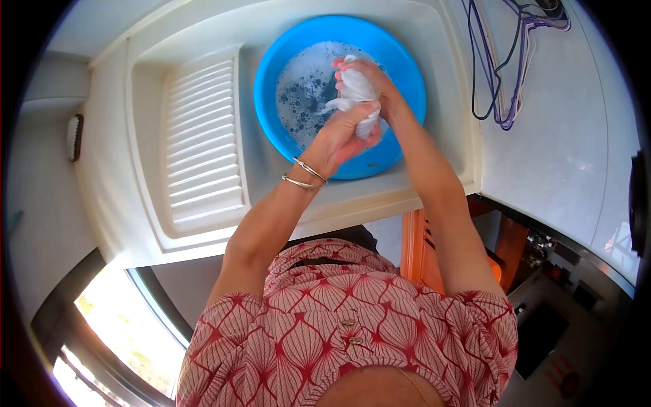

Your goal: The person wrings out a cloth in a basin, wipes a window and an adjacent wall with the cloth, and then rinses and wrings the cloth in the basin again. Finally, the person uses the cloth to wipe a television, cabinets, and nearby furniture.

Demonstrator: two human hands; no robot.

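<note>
A wet white cloth (357, 86) is bunched between my two hands above a round blue basin (271, 64). My left hand (346, 133), with two bangles at the wrist, has its fingers wrapped round the lower part of the cloth. Higher up and to the right, my right hand (376, 76) grips the upper part, its fingertips showing at the cloth's left edge. Soapy water (302, 95) with white foam and bubbles lies in the basin below. A loose end of the cloth sticks out to the left.
The basin stands in a cream sink (441, 41) with a ribbed washboard (203, 136) at its left. Several hangers (505, 74) lie on the right counter. A brush (74, 138) is at the far left. An orange chair (415, 247) stands below the sink's edge.
</note>
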